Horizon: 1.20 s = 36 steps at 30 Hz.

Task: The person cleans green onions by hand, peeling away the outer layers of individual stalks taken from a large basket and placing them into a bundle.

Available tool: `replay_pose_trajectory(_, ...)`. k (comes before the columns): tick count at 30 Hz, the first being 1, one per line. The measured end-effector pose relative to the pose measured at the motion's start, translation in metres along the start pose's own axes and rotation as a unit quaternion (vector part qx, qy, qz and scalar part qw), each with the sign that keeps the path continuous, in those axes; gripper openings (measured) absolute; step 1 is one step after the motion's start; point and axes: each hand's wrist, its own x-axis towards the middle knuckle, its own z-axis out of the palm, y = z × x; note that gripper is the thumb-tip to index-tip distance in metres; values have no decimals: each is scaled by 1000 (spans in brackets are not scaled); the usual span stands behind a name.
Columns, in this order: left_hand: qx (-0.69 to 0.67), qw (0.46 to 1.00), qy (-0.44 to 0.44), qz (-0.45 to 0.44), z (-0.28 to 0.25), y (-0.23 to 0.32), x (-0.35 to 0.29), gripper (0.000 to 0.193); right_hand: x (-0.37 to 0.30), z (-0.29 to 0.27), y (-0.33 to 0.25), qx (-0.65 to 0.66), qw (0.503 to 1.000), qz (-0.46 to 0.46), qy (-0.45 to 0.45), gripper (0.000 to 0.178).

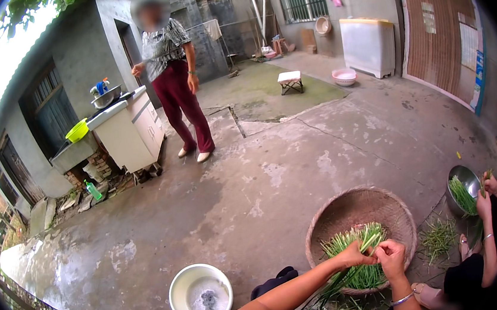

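Note:
My left hand (357, 255) is closed around a small bunch of chives (369, 242), long green stalks with pale ends that point up and away. The dark leafy ends trail below my wrist. Right beside it, my right hand (391, 256) is pinched at the left fingertips; what lies between its fingers is too small to make out. Both hands hover over the near part of a round woven basket (322, 222), where a heap of more chives (362, 277) lies. A silver bangle circles my right wrist.
Loose trimmings (438, 238) lie right of the basket. Beyond them, a co-worker's hands (487, 195) hold stalks by a metal bowl (469, 177). A white basin (178, 293) of water stands at left. Farther off are a standing person (180, 96), a white cabinet (124, 140) and a stool (290, 77).

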Motion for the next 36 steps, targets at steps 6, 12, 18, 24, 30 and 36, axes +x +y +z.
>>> replay_pose_trajectory(6, 22, 999, -10, -25, -3, 5, -3, 17, 1, 3, -8, 9, 1000, 20, 16, 7)
replay_pose_trajectory(12, -8, 1000, 15, -16, -4, 7, -3, 13, 4, -3, 1, 30, 996, 27, 74, 9)
replay_pose_trajectory(18, 8, 1000, 22, 3, -5, 7, -3, 11, 5, -5, 5, 54, 997, 28, 55, 9)
replay_pose_trajectory(24, 5, 999, 36, 8, -6, 0, 0, 10, 6, -3, 2, 74, 996, 37, 37, 7)
replay_pose_trajectory(30, 16, 999, 34, 18, -7, 1, 1, 9, 7, -5, 5, 61, 997, 46, 20, 6)
replay_pose_trajectory(36, 22, 999, 35, 6, -7, -4, -5, 8, 2, 4, 2, 59, 998, 31, 17, 6)
